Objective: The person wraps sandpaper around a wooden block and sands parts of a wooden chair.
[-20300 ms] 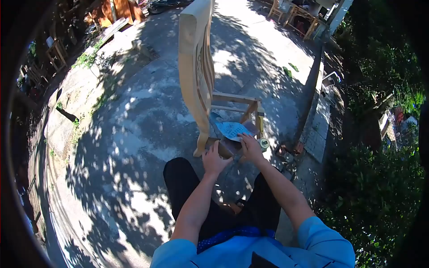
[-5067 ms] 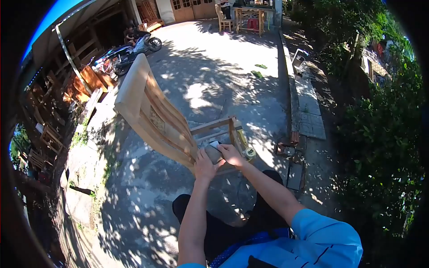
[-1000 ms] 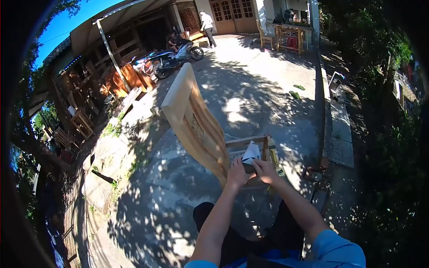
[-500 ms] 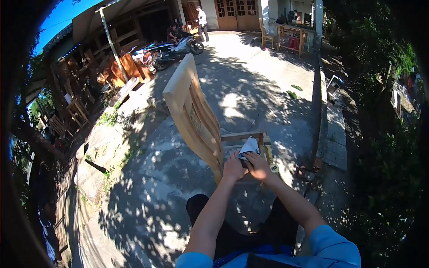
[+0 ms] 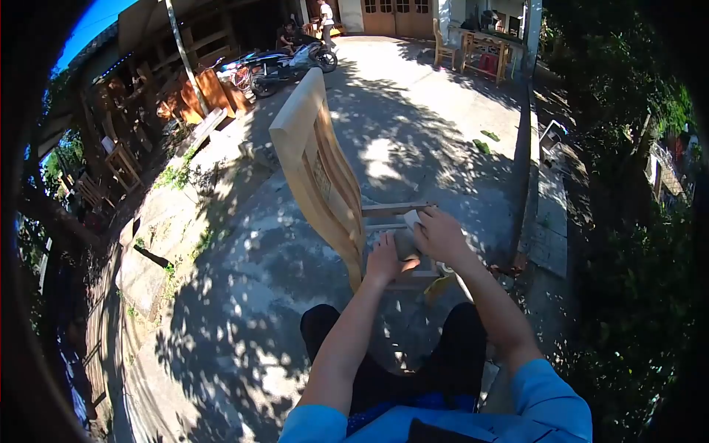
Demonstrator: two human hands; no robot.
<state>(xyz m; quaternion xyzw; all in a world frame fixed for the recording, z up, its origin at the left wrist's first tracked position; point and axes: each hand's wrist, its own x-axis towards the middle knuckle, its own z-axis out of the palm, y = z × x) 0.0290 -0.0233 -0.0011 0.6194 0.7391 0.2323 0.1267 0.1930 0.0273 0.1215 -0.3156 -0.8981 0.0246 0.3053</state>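
In front of me stands a bare wooden chair [image 5: 336,214] with a tall curved back and an open seat frame. Over the seat frame I have a sheet of sandpaper [image 5: 405,242] between my hands, grey-brown on the face I see, with a white corner sticking up. My left hand [image 5: 385,260] grips its near left side, the thumb pointing right. The fingers of my right hand [image 5: 442,235] are closed on the far right part by the white corner. A yellow object [image 5: 443,269], partly hidden, lies by my right wrist.
Tree shadows dapple the concrete yard [image 5: 384,159]. A low kerb [image 5: 526,177] runs along the right. Further off are a motorbike [image 5: 292,68], two people near it, a wooden table [image 5: 484,55] and a chair [image 5: 443,48]. Timber pieces [image 5: 210,92] lean at the left.
My hands have moved apart: the right went up and right, the left slightly down. The sandpaper has turned, showing its grey-brown face. The distant standing person has shifted slightly left.
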